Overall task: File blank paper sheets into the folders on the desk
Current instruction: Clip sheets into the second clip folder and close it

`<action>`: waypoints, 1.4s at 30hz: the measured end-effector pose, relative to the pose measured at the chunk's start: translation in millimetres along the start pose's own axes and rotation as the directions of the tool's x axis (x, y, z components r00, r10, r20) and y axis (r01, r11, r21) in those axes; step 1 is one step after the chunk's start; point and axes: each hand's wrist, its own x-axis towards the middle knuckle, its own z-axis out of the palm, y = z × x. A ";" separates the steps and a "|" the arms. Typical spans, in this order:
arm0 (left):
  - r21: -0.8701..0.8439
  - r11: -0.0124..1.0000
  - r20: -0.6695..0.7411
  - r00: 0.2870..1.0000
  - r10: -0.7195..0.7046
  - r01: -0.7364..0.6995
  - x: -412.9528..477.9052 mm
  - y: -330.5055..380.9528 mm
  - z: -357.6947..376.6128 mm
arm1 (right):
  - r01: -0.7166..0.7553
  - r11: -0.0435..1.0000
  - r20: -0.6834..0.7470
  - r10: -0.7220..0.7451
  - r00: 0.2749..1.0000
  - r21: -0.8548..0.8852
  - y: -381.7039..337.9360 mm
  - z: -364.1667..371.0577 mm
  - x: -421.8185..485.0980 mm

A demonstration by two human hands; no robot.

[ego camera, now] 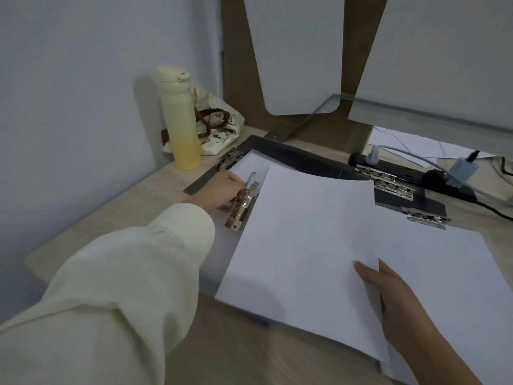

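A blank white sheet (302, 245) lies tilted over a dark folder, its left edge at the folder's metal clip (243, 205). My left hand (223, 191) grips that clip from the left, fingers curled on its lever. My right hand (394, 298) pinches the sheet's right edge, thumb on top. More blank paper (449, 273) lies under and to the right. A second dark folder (299, 157) with a clip (229, 159) lies behind, a sheet in it. Further clips (385, 180), (426, 218) sit at the right.
A yellow bottle (180, 118) and a cloth bag (219, 129) stand at the back left by the wall. A black power strip (410, 172) with plugs and cables runs along the back right. A wooden and glass shelf frame (319, 118) rises behind the desk (116, 218).
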 end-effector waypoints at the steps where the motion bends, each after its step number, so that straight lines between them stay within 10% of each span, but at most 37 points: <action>1: -0.013 1.000 0.001 1.000 -0.007 0.007 -0.1 -1.5 -0.9 | 0.000 1.000 0.000 0.000 1.000 0.012 0.2 2.5 1.2; 22: -0.305 0.939 0.258 0.963 -0.076 0.156 -15.1 -10.1 -22.6 | -0.030 0.999 0.016 0.030 0.999 -0.017 0.9 24.9 8.6; 42: -0.147 0.949 0.480 0.859 -0.178 0.278 -30.4 -29.8 -38.5 | -0.024 1.000 0.003 0.024 1.000 -0.004 -0.2 25.7 8.2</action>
